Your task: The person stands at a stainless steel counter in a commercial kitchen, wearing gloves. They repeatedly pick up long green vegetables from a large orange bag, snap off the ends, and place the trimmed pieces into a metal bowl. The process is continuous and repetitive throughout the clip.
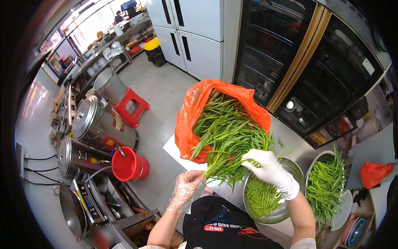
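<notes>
Long leafy greens (233, 127), which look like water spinach, fill an open orange plastic bag (188, 124) on the metal table (284, 129). My left hand (188, 185), in a clear plastic glove, pinches the stem ends of a bunch at the bag's near side. In a white glove, my right hand (269, 168) curls around short green stem pieces (255, 163). It is above the far left part of a stainless steel bowl (295, 169), where many cut stems (262, 197) lie. Right of the bowl, a container (323, 155) is heaped with leafy tops (326, 183).
A red bucket (141, 166) stands on the floor under the tap of a steel urn (105, 121). Behind it is a red stool (133, 105) bearing a metal pot (109, 84). Glass-door cabinets (273, 53) rise beyond the table. A person (118, 17) is far off at the counter.
</notes>
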### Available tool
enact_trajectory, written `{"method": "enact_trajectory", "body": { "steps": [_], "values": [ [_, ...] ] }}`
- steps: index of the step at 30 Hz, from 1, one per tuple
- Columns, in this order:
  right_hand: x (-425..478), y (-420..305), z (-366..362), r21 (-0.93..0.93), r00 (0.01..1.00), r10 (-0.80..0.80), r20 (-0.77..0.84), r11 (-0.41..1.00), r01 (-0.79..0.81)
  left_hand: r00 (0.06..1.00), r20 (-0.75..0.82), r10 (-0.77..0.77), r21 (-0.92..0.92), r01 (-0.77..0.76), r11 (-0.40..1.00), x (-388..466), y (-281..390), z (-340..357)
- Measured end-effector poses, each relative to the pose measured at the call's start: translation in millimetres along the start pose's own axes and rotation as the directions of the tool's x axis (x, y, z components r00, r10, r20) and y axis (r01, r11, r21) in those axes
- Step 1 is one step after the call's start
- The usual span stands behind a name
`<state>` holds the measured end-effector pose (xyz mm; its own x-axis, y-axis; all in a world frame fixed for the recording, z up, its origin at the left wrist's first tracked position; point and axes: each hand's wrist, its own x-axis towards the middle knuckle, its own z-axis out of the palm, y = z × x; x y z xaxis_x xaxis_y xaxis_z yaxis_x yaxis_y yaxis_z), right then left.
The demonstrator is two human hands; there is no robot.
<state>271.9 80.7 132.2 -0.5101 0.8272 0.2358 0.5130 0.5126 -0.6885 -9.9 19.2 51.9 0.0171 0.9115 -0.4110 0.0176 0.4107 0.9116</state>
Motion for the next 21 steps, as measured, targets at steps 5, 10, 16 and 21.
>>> {"method": "enact_trajectory", "body": {
  "steps": [5, 10, 16, 21],
  "values": [
    [7.0, -6.6, 33.9, -0.130, 0.992, -0.122, -0.016, 0.984, 0.119, 1.000, -0.011, 0.029, -0.063, -0.030, 0.998, -18.0, 14.1, 12.2],
    [-0.4, -11.9, 82.7, -0.264, 0.971, -0.236, 0.031, 0.935, 0.236, 0.823, 0.028, 0.568, 0.424, -0.524, 0.739, -24.2, -5.0, 24.9],
    [-23.5, -9.2, 99.1, -0.405, 0.959, -0.281, 0.046, 0.872, 0.275, 0.614, 0.154, 0.774, 0.462, -0.737, 0.493, -20.8, -16.7, 36.0],
    [-31.6, -7.1, 100.2, -0.440, 0.953, -0.293, 0.078, 0.848, 0.297, 0.570, 0.234, 0.787, 0.509, -0.762, 0.401, -16.7, -21.3, 39.9]
  ]
}}
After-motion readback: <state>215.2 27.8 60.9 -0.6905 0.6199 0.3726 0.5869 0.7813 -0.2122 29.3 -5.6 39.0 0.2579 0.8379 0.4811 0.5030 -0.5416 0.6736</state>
